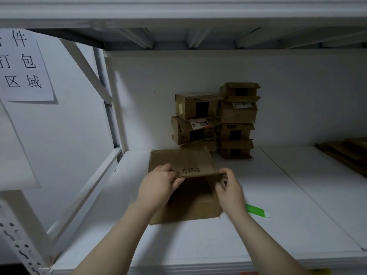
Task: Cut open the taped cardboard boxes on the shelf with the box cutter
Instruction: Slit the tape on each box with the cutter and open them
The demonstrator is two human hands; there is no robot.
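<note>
White shelving surrounded you, and on its shelf board (278,225) both your hands were at the nearest cardboard box (190,207). Your left hand (158,185) had its fingers curled over the left end of the raised flap (182,159), pinching its edge. Your right hand (230,189) pinched the flap's right corner the same way. Just beside the box, partly hidden by your right wrist, the green box cutter (257,211) lay flat on the shelf. Farther back, stacked boxes (216,120) stood against the wall. Flattened cardboard (345,151) lay far right, and a paper sign (23,66) hung at the left.
</note>
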